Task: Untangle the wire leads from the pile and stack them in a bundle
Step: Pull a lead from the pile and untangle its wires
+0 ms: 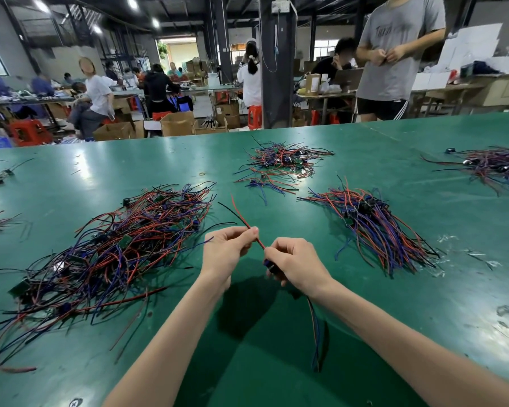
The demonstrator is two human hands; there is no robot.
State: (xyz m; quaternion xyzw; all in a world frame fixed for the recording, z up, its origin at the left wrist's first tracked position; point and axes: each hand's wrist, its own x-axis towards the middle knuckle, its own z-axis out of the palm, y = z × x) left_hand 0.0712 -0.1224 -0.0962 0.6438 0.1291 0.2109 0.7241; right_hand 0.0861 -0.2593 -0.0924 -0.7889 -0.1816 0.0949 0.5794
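Left hand [228, 251] and right hand [295, 264] both pinch one thin wire lead [259, 244] over the smooth green table [373, 142]. Its red strand runs straight between my hands, pointing away and left. The tangled pile [115, 248] sits beside my left hand, the bundle [376, 230] beside my right.

Bright, even lighting from ceiling lamps [40, 4] above and beyond the table [365, 304]. White glare patches [171, 151] lie on the table's far half, and one soft dark shadow [244, 306] at its near middle. Wire pile [115, 245] on its left is sharp. The table's far edge bows; its near right corner smears.
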